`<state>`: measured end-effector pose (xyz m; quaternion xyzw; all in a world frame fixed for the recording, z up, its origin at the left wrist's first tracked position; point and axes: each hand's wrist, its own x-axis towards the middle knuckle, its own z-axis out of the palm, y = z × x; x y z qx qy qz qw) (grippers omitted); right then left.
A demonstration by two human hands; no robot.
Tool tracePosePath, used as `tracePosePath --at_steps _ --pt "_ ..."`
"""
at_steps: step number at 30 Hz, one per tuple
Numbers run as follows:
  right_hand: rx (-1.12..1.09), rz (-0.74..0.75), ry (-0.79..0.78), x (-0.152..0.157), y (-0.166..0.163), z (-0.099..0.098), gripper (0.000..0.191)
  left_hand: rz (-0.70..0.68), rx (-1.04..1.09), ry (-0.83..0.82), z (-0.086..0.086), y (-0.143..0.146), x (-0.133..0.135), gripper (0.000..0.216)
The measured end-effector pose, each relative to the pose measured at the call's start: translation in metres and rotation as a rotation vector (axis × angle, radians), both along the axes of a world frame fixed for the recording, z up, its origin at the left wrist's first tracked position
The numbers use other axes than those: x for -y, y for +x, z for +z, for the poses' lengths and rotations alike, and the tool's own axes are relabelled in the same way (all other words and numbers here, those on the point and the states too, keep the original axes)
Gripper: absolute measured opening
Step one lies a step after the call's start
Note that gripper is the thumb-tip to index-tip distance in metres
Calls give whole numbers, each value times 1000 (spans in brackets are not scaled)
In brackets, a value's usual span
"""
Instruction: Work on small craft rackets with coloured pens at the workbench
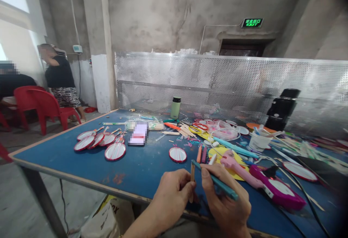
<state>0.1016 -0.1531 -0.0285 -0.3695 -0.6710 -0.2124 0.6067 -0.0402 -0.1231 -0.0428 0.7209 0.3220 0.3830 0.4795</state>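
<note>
My left hand (174,191) is closed around a small wooden stick (192,176), held upright just above the near edge of the blue table (89,163). My right hand (227,198) pinches a teal marker pen (217,181), its tip touching the top of the stick. Beyond my hands lies a round red-rimmed white disc (177,154). To the right lie a pink glue gun (239,169) and a purple glue gun (277,191).
Several red-rimmed paddle fans (103,142) lie at the table's left. Sticks, scissors (199,126), a white cup (258,140) and a green bottle (175,107) clutter the back. A perforated metal screen (231,82) stands behind. Red chairs (40,105) and a person (61,76) are at far left.
</note>
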Motion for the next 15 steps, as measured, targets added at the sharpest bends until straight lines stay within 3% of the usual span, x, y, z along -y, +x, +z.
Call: tracePosePath --at_steps 15 --pt "-13 -35 41 1 1 -1 15 6 -10 2 1 -2 1 22"
